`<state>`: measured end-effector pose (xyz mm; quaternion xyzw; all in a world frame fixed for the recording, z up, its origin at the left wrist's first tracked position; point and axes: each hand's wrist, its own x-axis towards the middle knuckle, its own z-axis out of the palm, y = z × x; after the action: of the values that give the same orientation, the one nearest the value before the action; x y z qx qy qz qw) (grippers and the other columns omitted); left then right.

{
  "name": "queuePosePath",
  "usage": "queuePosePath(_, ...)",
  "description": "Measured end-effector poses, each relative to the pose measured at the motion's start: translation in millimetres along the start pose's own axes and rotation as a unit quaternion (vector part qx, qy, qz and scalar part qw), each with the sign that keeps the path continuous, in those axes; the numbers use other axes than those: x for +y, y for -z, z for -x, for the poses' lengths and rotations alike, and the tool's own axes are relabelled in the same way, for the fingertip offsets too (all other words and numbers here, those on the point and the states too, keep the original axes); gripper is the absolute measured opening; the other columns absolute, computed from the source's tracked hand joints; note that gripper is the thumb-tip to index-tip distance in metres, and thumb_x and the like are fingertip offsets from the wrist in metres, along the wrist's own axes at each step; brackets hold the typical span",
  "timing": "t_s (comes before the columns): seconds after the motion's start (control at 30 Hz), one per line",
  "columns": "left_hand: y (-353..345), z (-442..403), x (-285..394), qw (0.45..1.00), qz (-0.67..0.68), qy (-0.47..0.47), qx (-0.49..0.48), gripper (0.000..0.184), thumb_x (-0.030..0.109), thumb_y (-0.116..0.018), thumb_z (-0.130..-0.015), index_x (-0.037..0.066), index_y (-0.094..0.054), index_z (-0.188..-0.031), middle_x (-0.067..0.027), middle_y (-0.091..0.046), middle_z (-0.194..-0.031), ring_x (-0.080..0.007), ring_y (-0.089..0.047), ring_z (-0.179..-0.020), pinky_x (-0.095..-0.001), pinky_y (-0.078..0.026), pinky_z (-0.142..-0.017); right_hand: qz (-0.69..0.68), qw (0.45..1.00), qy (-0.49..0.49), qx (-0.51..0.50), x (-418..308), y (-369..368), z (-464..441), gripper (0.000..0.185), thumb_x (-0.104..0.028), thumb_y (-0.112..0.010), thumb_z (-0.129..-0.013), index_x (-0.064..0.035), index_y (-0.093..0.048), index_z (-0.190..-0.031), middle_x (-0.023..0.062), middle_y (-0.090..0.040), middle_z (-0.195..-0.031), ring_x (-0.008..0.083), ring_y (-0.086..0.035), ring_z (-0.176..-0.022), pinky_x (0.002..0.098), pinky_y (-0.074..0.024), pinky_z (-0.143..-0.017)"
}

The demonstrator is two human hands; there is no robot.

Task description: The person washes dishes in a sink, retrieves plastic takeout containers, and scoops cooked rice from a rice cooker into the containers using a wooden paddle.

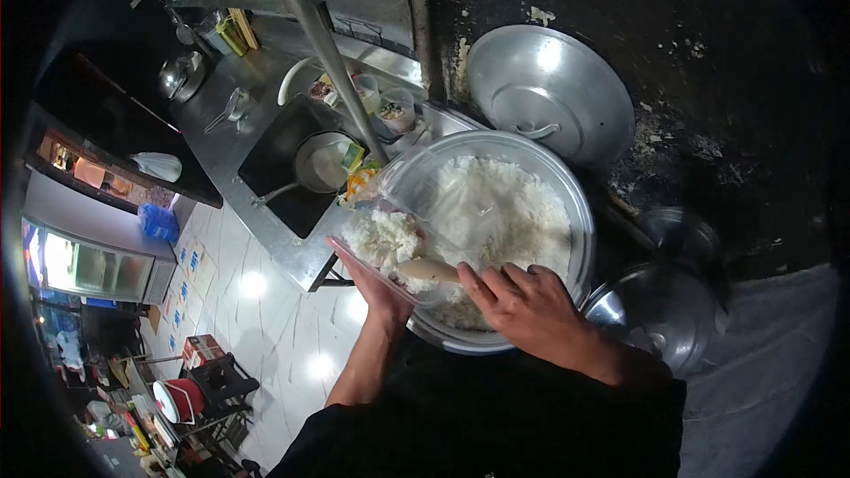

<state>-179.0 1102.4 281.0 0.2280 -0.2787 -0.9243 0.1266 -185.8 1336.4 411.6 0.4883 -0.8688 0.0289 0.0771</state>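
Just left of the aluminium pot (pixel 580 212), a clear plastic bag (pixel 356 261) bearing clumped white rice (pixel 381 237) is supported by the left hand (pixel 385 299); whether its grip is clamped cannot be told, fingers being hidden. Over the pot's near-left rim, a wooden paddle (pixel 431 270) is clamped in the right hand (pixel 536 314). The bag is judged limp, slippery, best held from beneath; the paddle, light and stiff, by its handle.
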Motion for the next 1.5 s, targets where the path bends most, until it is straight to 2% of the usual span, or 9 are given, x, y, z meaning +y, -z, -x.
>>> queuePosePath(0.27, 0, 2, -6, 0.998, 0.012, -0.040, 0.046, 0.089, 0.080, -0.031, -0.097, 0.009, -0.040, -0.151, -0.0091, -0.052, -0.145, -0.0282, -0.052, -0.130, -0.0427, -0.039, -0.114, -0.161, 0.986, -0.045, -0.027, 11, 1, -12, 0.049, -0.007, -0.065, -0.079, -0.0027, -0.067, -0.128, 0.0119, -0.075, -0.092, 0.0244, -0.073, -0.062, 0.0392, -0.0590, -0.055)
queuePosePath(0.47, -12, 4, -7, 0.996, -0.010, -0.084, 0.026, 0.089, 0.078, -0.030, -0.098, 0.008, -0.038, -0.153, -0.0091, -0.048, -0.149, -0.0279, -0.049, -0.133, -0.0411, -0.036, -0.116, -0.072, 0.996, -0.042, 0.018, 16, 38, -7, 0.050, -0.015, -0.067, -0.087, 0.0017, -0.063, -0.134, 0.0133, -0.072, -0.087, 0.0212, -0.071, -0.056, 0.0354, -0.0566, -0.045)
queuePosePath(0.53, -21, 9, -11, 0.994, -0.007, -0.083, 0.071, 0.086, 0.076, -0.029, -0.100, 0.010, -0.038, -0.154, -0.0097, -0.050, -0.147, -0.0286, -0.051, -0.131, -0.0417, -0.036, -0.115, -0.056, 0.996, -0.061, 0.038, 13, 32, -13, 0.053, -0.011, -0.068, -0.081, 0.0001, -0.064, -0.133, 0.0097, -0.069, -0.083, 0.0198, -0.070, -0.057, 0.0347, -0.0575, -0.050)
queuePosePath(0.67, -38, 22, -11, 0.995, 0.015, -0.093, -0.027, 0.076, 0.070, -0.025, -0.104, 0.016, -0.038, -0.155, -0.0090, -0.051, -0.146, -0.0293, -0.055, -0.125, -0.0438, -0.041, -0.111, -0.065, 0.996, -0.053, 0.034, -3, 0, -17, 0.064, -0.010, -0.069, -0.075, 0.0021, -0.060, -0.137, 0.0058, -0.062, -0.077, 0.0165, -0.065, -0.053, 0.0318, -0.0554, -0.048)
queuePosePath(0.77, -43, 26, -10, 0.993, 0.020, -0.094, -0.068, 0.073, 0.068, -0.024, -0.104, 0.019, -0.039, -0.156, -0.0085, -0.053, -0.144, -0.0293, -0.057, -0.122, -0.0439, -0.043, -0.109, -0.064, 0.996, -0.042, 0.036, -8, -15, -23, 0.056, -0.014, -0.065, -0.089, 0.0079, -0.055, -0.139, 0.0103, -0.065, -0.081, 0.0152, -0.066, -0.052, 0.0297, -0.0535, -0.043)
queuePosePath(1.1, -38, 17, -25, 0.997, 0.016, -0.071, 0.032, 0.078, 0.073, -0.025, -0.101, 0.019, -0.043, -0.154, -0.0072, -0.055, -0.144, -0.0276, -0.055, -0.127, -0.0417, -0.040, -0.112, -0.008, 0.998, -0.027, 0.064, 4, 1, -27, 0.060, -0.015, -0.069, -0.087, 0.0036, -0.056, -0.142, 0.0116, -0.065, -0.091, 0.0178, -0.067, -0.063, 0.0297, -0.0551, -0.047)
queuePosePath(1.23, -41, 17, -23, 0.997, 0.020, -0.070, 0.021, 0.077, 0.072, -0.025, -0.103, 0.018, -0.043, -0.155, -0.0069, -0.054, -0.145, -0.0274, -0.055, -0.128, -0.0410, -0.039, -0.113, -0.016, 0.996, -0.067, 0.065, 5, -2, -24, 0.060, -0.010, -0.067, -0.082, -0.0043, -0.059, -0.142, 0.0035, -0.058, -0.084, 0.0135, -0.064, -0.064, 0.0303, -0.0540, -0.051)
queuePosePath(1.43, -30, 9, -30, 0.995, 0.015, -0.071, 0.065, 0.075, 0.068, -0.020, -0.104, 0.017, -0.040, -0.155, -0.0101, -0.053, -0.147, -0.0309, -0.057, -0.127, -0.0454, -0.042, -0.112, -0.038, 0.984, -0.137, 0.108, -20, -29, -26, 0.061, -0.005, -0.068, -0.082, -0.0036, -0.058, -0.143, 0.0054, -0.059, -0.086, 0.0148, -0.064, -0.063, 0.0312, -0.0546, -0.051)
queuePosePath(1.5, -27, 10, -28, 0.996, 0.017, -0.092, -0.014, 0.078, 0.073, -0.025, -0.102, 0.018, -0.042, -0.154, -0.0085, -0.055, -0.142, -0.0297, -0.056, -0.125, -0.0442, -0.043, -0.110, -0.078, 0.980, -0.137, 0.123, -26, -21, -20, 0.062, -0.002, -0.067, -0.081, -0.0033, -0.058, -0.142, 0.0058, -0.059, -0.084, 0.0158, -0.064, -0.062, 0.0316, -0.0537, -0.050)
